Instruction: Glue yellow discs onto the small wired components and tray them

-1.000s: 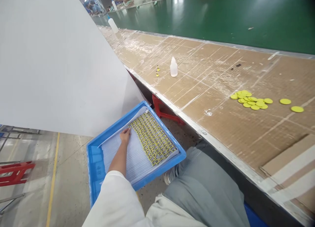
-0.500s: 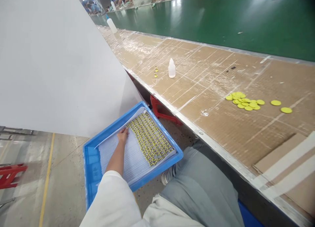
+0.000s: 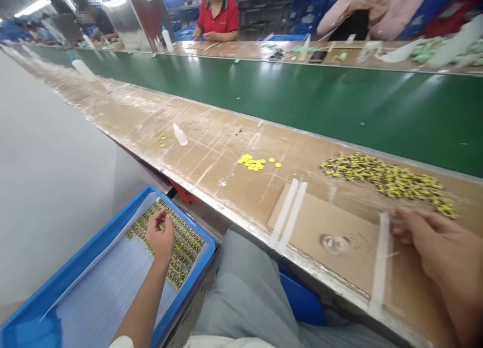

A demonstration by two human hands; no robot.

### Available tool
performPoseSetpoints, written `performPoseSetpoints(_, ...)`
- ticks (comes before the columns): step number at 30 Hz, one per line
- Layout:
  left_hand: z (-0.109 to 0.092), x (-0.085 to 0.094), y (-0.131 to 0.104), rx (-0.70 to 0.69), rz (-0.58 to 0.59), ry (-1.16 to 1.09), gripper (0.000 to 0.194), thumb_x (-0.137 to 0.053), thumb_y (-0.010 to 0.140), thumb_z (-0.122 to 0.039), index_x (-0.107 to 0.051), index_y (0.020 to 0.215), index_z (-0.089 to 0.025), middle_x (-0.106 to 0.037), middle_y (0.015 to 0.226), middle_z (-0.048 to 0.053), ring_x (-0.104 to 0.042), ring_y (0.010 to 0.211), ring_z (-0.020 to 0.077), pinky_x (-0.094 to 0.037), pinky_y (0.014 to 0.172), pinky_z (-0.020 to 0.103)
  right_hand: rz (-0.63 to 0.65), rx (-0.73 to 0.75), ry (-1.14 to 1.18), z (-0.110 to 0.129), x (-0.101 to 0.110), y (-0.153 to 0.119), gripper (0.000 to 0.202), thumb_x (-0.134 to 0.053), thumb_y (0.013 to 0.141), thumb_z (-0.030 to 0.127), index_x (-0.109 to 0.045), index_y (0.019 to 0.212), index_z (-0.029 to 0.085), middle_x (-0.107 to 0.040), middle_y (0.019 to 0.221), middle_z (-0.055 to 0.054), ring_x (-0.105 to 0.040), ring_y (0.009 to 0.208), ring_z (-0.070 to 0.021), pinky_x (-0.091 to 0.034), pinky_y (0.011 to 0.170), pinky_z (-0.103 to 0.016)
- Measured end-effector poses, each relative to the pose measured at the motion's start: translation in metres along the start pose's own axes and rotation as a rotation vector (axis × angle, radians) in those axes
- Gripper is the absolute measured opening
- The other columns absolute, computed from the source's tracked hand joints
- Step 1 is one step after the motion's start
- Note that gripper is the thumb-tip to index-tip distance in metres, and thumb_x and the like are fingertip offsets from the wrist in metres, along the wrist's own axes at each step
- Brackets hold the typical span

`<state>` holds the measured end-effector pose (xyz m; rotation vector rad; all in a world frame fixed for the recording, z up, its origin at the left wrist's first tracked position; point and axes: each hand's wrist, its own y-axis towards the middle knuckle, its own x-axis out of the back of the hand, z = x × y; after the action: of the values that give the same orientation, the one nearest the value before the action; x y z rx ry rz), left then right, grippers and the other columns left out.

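Observation:
Above the rows of small yellow-and-dark pieces [image 3: 186, 240] in the blue tray [image 3: 206, 235] is my left hand [image 3: 160, 235], its fingers loosely curled, with a gap at the thumb and nothing seen between them. At the right, my right hand [image 3: 433, 242] is low over the table beside the taped cardboard sheet [image 3: 350, 222]. Its fingers are pinched together; what they hold, if anything, is too small to make out. Just beyond it lies a large pile of yellow-and-dark pieces [image 3: 392, 177].
Yellow discs [image 3: 251, 162] and a small white bottle [image 3: 180, 135] are on the table [image 3: 196, 161]. Behind runs a green belt [image 3: 287, 96], with people across it. A white panel [image 3: 56, 187] stands at the left, and my knees are under the table edge.
The view has turned right and up, bringing my right hand, the large pile and people into sight. My left hand has lifted from the edge of the rows and is now over them.

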<state>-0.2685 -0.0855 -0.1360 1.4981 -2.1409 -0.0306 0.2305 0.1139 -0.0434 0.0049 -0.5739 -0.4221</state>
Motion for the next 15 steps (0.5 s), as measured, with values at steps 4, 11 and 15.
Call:
performPoseSetpoints(4,-0.086,-0.080,0.023,-0.437,0.408,0.052,0.029,-0.059,0.084,-0.028,-0.068,0.111,-0.019,-0.067,0.097,0.007,-0.063,0.088,0.0202,-0.050,0.089,0.034,0.153,0.009,-0.133,-0.013,0.010,0.035,0.017,-0.072,0.064,0.037,-0.070,0.075,0.024,-0.064,0.056,-0.011,-0.056,0.046,-0.0218,-0.040,0.049,-0.039)
performPoseSetpoints(11,-0.148,-0.203,0.037,-0.564,0.584,0.155,0.040,-0.057,0.085,-0.044,-0.072,0.107,-0.014,-0.061,0.091,0.010,-0.060,0.082,0.0235,-0.050,0.086,0.039,-0.050,0.180,-0.230,-0.038,-0.005,0.066,0.030,-0.056,0.080,0.040,-0.070,0.093,0.017,-0.068,0.073,-0.007,-0.062,0.069,-0.0209,-0.045,0.070,-0.034)
performPoseSetpoints(15,-0.148,-0.208,0.037,-0.586,0.579,0.215,0.046,-0.054,0.085,-0.052,-0.075,0.105,-0.016,-0.061,0.089,0.011,-0.059,0.090,0.0276,-0.048,0.091,0.044,0.003,0.337,-0.395,-0.051,-0.007,0.067,0.032,-0.051,0.084,0.035,-0.070,0.100,0.014,-0.069,0.081,-0.008,-0.063,0.081,-0.0222,-0.046,0.078,-0.033)
